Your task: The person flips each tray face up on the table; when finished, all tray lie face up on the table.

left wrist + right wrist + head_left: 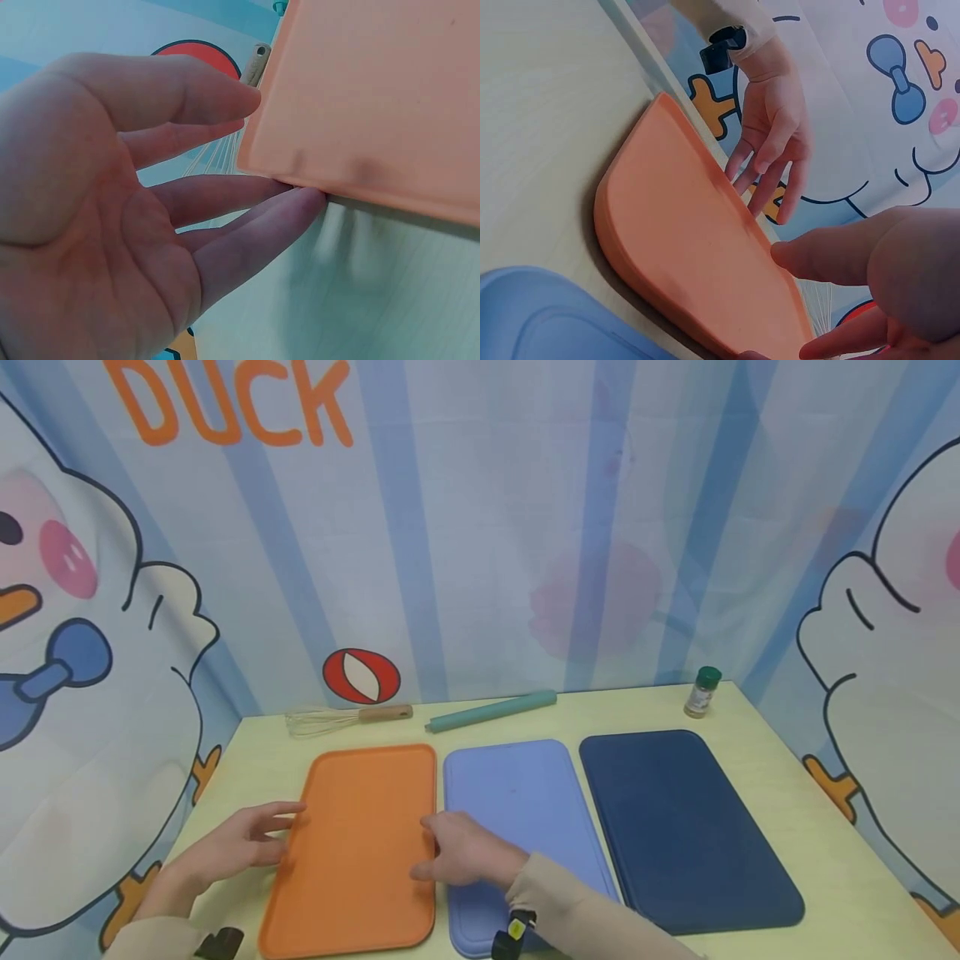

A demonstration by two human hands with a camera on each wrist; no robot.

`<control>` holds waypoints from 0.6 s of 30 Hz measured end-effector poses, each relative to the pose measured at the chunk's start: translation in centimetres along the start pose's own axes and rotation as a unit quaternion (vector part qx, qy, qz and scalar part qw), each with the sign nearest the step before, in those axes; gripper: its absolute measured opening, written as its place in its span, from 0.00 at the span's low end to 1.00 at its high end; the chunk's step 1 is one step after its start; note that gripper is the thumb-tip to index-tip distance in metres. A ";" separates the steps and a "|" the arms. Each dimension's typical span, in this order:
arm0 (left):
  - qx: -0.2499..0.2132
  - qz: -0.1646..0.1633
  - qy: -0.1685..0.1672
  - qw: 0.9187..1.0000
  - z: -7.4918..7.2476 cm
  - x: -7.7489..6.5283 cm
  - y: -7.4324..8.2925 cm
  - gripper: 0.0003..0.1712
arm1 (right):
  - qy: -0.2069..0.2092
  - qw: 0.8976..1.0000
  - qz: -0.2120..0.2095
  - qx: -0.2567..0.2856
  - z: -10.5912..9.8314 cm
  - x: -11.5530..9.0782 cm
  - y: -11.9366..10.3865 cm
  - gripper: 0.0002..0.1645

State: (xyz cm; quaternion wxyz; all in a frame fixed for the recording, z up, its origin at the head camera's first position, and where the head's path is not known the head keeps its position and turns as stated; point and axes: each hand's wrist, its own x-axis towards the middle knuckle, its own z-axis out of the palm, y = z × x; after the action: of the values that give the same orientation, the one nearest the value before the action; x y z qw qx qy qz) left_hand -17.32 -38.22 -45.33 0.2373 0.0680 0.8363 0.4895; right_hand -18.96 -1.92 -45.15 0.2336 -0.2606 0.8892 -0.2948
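Note:
A flat orange cutting board (360,852) with a low raised rim lies at the left of the table. My left hand (232,852) is at its left edge; in the left wrist view the fingertips (311,196) touch the rim and the thumb stands apart from the other fingers. At the board's right edge is my right hand (468,852), thumb and forefinger spread and their tips overlapping the orange surface in the head view. Under the right wrist lies a light blue cutting board (517,793), partly hidden by the forearm.
A dark blue board (675,827) lies at the right. Along the table's back edge are a whisk (382,713) with a wooden handle, a green rolling pin (491,712) and a small green-capped jar (702,693). A printed curtain (487,527) hangs right behind.

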 end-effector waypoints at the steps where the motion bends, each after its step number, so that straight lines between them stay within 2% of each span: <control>1: 0.000 0.002 -0.001 1.000 0.0 0.0 0.0 0.41 | 0.000 1.000 0.003 0.002 -0.1 0.0 0.0 0.45; 7: -0.005 0.000 -0.007 1.000 0.0 -0.3 0.1 0.40 | 0.000 1.000 0.000 0.011 -0.3 -0.1 0.2 0.45; 10: 0.013 -0.007 0.005 1.000 0.1 -0.3 0.4 0.40 | 0.008 1.000 -0.002 0.022 -0.4 -0.2 0.4 0.44; 14: 0.062 -0.007 0.056 0.997 0.5 -0.2 0.8 0.40 | 0.025 0.998 -0.004 0.060 -0.8 -0.5 1.1 0.43; 18: 0.127 0.000 0.123 0.984 1.7 -0.1 1.2 0.38 | 0.044 0.995 -0.016 0.085 -1.4 -0.8 2.4 0.41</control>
State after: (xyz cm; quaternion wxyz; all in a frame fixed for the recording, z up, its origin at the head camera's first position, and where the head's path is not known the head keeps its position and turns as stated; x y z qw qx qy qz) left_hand -16.59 -36.35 -44.96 0.1219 0.0362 0.9146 0.3838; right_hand -19.93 0.77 -45.45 0.2105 -0.2411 0.8658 -0.3846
